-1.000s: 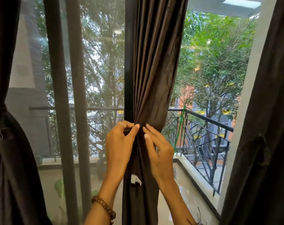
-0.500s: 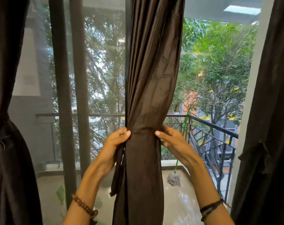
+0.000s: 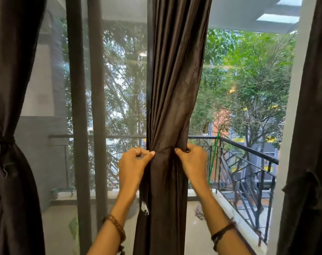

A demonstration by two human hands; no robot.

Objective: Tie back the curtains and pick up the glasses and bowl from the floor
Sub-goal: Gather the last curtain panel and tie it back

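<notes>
Head view shows the upright middle curtain bunched between both hands, left hand and right hand each pinching its gathered waist from opposite sides

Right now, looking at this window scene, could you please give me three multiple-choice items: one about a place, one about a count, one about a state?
1. Where do both hands grip the middle curtain?
A. near its top
B. at balcony railing height
C. at its bottom hem

2. How many dark curtains are in view?
A. one
B. two
C. three

3. What is the state of the left curtain?
A. cinched by a tie
C. lying on the floor
B. hanging loose

Key: 1 B, the left hand and right hand pinch it level with the rail. 2 C, left, middle and right curtain. 3 A, a tie gathers it.
</notes>
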